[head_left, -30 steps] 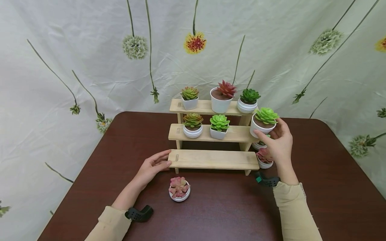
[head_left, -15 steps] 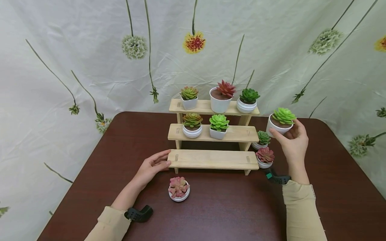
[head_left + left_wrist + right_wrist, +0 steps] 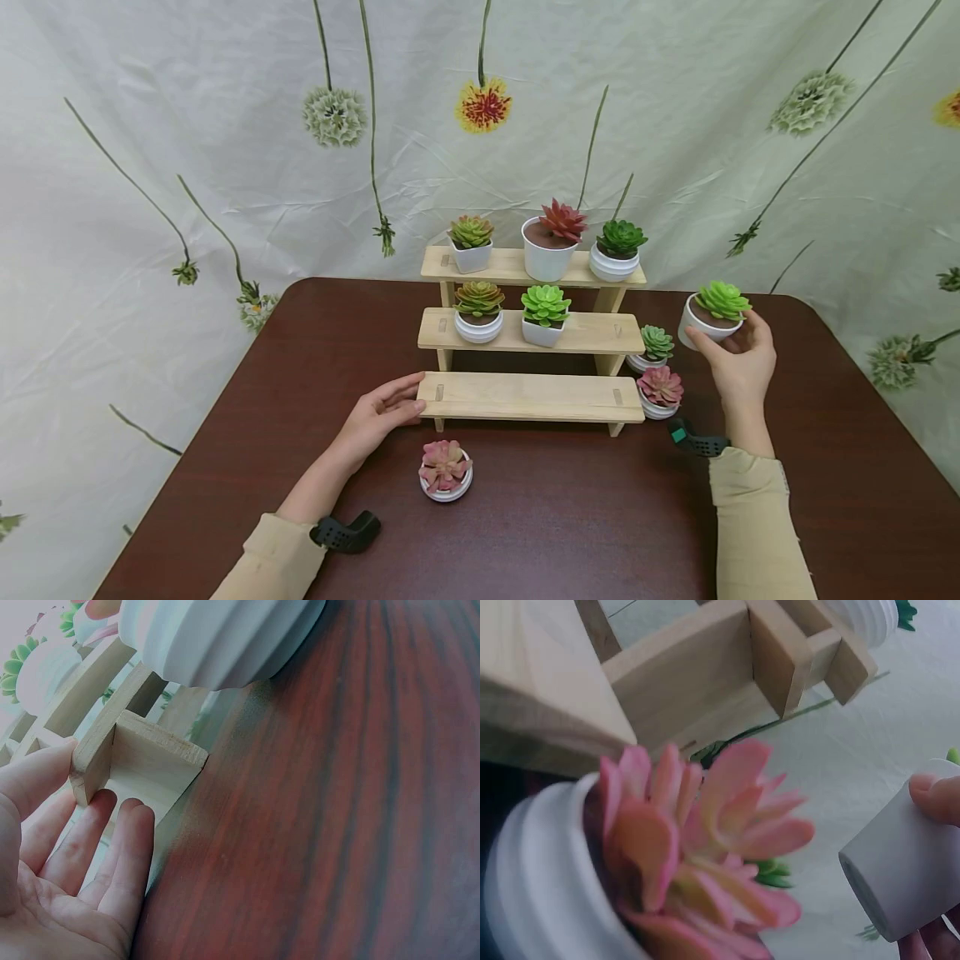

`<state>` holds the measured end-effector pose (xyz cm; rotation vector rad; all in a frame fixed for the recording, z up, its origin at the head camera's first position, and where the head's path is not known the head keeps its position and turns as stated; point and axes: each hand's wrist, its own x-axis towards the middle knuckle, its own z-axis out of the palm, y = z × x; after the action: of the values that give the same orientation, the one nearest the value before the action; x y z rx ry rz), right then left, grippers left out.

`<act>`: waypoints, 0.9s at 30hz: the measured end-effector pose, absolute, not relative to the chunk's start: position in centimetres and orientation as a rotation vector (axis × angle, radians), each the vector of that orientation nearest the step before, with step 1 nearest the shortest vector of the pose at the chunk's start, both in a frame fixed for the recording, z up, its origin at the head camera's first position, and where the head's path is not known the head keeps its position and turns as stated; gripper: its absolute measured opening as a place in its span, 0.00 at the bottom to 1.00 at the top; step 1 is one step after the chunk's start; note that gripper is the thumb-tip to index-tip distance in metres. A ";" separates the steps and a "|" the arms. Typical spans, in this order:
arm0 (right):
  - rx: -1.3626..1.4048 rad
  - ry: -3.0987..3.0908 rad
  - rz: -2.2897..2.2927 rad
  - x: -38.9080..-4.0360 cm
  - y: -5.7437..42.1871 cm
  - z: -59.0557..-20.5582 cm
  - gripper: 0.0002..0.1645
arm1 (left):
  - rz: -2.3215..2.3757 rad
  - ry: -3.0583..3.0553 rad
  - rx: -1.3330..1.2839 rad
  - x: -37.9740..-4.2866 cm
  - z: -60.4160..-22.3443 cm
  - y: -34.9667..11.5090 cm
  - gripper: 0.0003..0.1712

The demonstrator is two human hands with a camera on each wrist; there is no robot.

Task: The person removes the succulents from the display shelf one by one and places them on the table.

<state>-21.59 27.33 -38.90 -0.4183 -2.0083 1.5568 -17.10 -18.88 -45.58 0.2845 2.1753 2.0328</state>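
A three-tier wooden plant stand [image 3: 532,396] is in the middle of the table. My left hand [image 3: 382,414] holds the left end of its lowest shelf between thumb and fingers; the left wrist view shows the fingertips [image 3: 101,799] at the board's end. To the right of the stand, my right hand [image 3: 742,362] grips a bright green potted succulent [image 3: 716,317] by its white pot, thumb on the near side. In the right wrist view the pot [image 3: 904,851] is tilted. Two potted succulents, one green [image 3: 654,346] and one pink [image 3: 660,390], stand beside the stand's right end.
The top shelf bears three pots, among them a red succulent [image 3: 555,242]. On the middle shelf are a brownish succulent [image 3: 478,312] and a green one [image 3: 546,315]. A pink potted succulent [image 3: 445,471] stands on the table [image 3: 555,517] in front. Behind hangs a flowered cloth [image 3: 225,125].
My right hand has carried the bright green potted succulent rightward, away from the stand's middle shelf, then slightly lower. My left hand stays at the lowest shelf's end.
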 end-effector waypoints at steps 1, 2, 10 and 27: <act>-0.433 -2.016 1.559 -21.6 27.4 -39.1 0.46 | 2.033 2.175 0.284 -17.1 -45.6 -18.9 0.30; -0.443 -2.022 1.563 -21.7 27.6 -39.3 0.46 | 2.034 2.175 0.284 -17.1 -45.6 -18.9 0.30; -0.472 -2.099 1.564 -23.4 30.0 -43.4 0.50 | 2.038 2.170 0.282 -17.1 -45.6 -18.9 0.30; -0.577 -2.175 1.574 -22.4 29.0 -43.2 0.48 | 2.052 2.159 0.283 -17.2 -45.8 -18.8 0.30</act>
<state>-22.40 28.97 -43.24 -0.5770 -2.1746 1.5743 -17.19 -18.85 -45.81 0.2832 2.1590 2.0517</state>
